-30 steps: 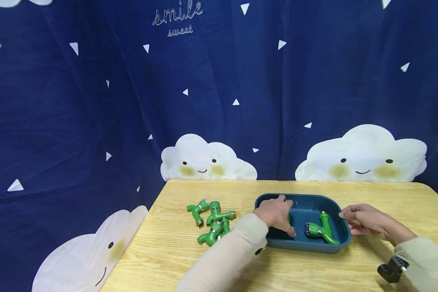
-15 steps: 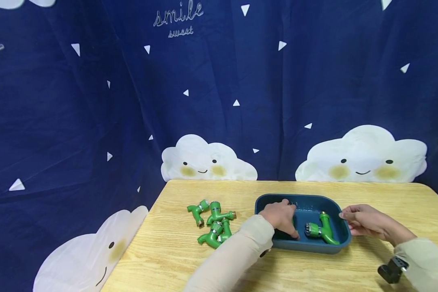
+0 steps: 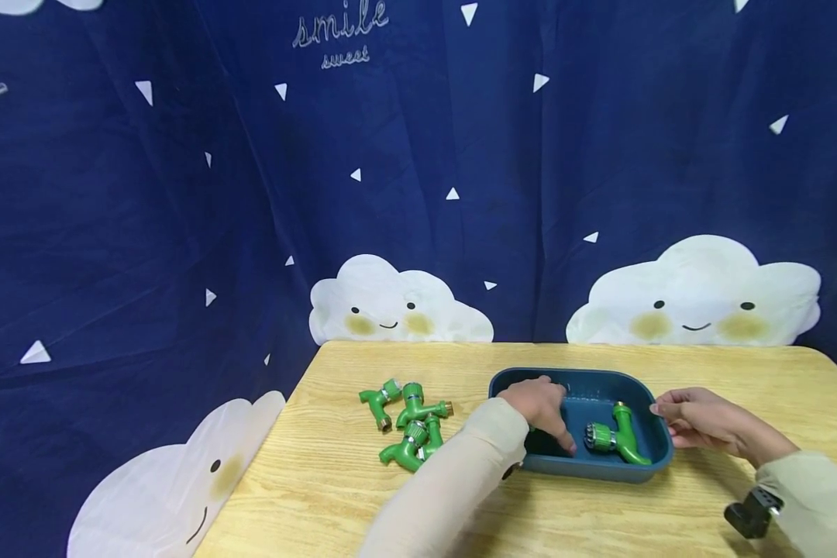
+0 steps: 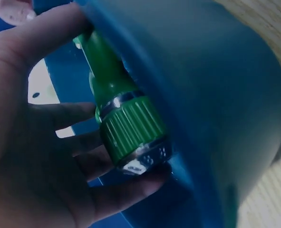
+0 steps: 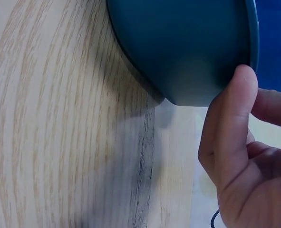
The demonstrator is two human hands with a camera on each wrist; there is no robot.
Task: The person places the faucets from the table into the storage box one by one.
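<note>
A dark blue plastic bin [image 3: 586, 468] stands on the table. My left hand [image 3: 540, 406] reaches into its left end, fingers spread and fairly straight around a green faucet [image 4: 133, 126]. That faucet lies along the bin's wall, its ribbed knob toward the little finger, and the head view mostly hides it under the hand. A second green faucet [image 3: 622, 440] lies in the bin's right half, brass thread toward the back. At the bin's right end, my right hand [image 3: 700, 422] pinches the rim between thumb [image 5: 242, 90] and fingers.
Several green faucets [image 3: 413, 446] lie in a loose group on the wooden table [image 3: 300, 496], left of the bin. A dark blue curtain [image 3: 418, 139] with white clouds hangs behind the table. Black wrist devices [image 3: 752, 513] sit at the sleeves.
My left hand has shifted slightly right inside the bin, and its fingers look more spread, with some green showing beside them. The right hand keeps its place on the rim.
</note>
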